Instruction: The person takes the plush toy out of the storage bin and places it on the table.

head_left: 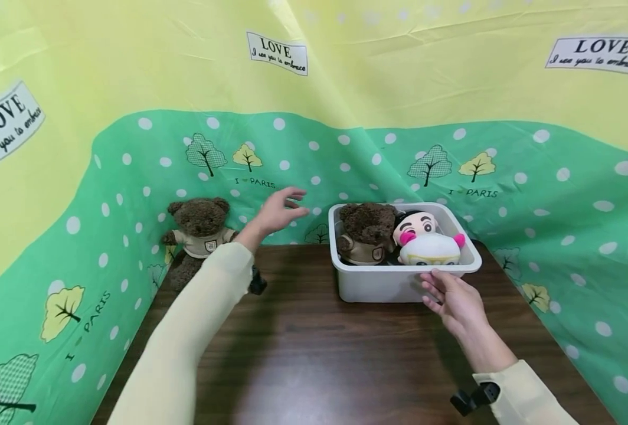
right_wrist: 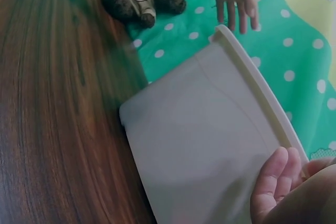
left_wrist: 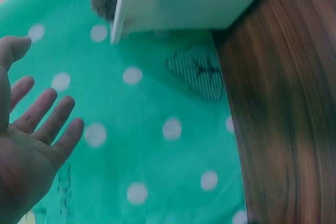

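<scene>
A white plastic bin (head_left: 383,286) stands at the back of the table. In it lie a brown teddy bear (head_left: 367,227) in a beige shirt and a plush doll (head_left: 417,227) with black hair and pink hands, a white rounded part in front of its face. My right hand (head_left: 460,301) grips the bin's front rim, thumb at the top and fingers below the lip. My left hand (head_left: 279,209) is in the air left of the bin, fingers spread and holding nothing. Behind my left forearm sits another brown teddy bear (head_left: 199,227), partly hidden by the sleeve.
Dark wood table (head_left: 314,354) runs up to a green and yellow printed cloth (head_left: 314,159) that hangs behind and at both sides. The bin is close against the back cloth, and the left bear leans near the left corner.
</scene>
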A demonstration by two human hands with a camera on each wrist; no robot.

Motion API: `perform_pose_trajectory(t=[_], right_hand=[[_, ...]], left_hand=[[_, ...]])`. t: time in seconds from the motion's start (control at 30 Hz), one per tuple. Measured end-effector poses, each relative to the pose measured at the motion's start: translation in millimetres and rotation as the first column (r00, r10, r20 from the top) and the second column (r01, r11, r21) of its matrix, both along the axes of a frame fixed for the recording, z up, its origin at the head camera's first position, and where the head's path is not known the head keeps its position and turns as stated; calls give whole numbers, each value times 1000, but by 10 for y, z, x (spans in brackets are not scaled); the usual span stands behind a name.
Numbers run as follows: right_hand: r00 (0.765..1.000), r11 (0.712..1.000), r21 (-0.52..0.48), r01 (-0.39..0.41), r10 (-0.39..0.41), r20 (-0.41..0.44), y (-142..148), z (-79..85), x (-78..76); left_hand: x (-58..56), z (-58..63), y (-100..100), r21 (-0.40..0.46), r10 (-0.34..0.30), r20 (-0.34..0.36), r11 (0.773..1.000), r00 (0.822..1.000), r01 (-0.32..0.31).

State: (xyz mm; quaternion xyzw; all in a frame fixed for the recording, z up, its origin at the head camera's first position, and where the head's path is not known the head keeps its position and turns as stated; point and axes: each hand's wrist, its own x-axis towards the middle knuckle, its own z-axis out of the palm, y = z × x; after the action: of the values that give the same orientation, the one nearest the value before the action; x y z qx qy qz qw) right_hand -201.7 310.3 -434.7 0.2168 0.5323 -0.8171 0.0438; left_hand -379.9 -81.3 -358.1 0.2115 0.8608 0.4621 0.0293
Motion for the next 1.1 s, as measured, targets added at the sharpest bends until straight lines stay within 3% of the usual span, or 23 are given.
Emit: perform_pose_trajectory(t=[0.23, 0.5, 0.73, 0.87, 1.1], right_hand=[[1000, 1000, 8, -1, 1, -11, 27, -14, 28], [1000, 1000, -24, 5, -6, -29, 35, -19, 35], [1000, 999, -46, -12, 12, -1, 40, -5, 31], [1000, 1000, -19, -15, 15, 0, 46, 2, 29], [1000, 1000, 12, -19, 19, 0, 74, -4, 11]], left_hand=[[-136, -155, 553, -56, -41, 37, 997, 998, 43], [-171, -240, 936, -193, -61, 31, 979, 998, 66], [-147, -264, 1171, -335, -79, -14, 940, 997, 70], [-105, -268, 1332, -384, -72, -50, 922, 996, 47], [-59, -296, 1556, -489, -61, -103, 872, 993, 2]])
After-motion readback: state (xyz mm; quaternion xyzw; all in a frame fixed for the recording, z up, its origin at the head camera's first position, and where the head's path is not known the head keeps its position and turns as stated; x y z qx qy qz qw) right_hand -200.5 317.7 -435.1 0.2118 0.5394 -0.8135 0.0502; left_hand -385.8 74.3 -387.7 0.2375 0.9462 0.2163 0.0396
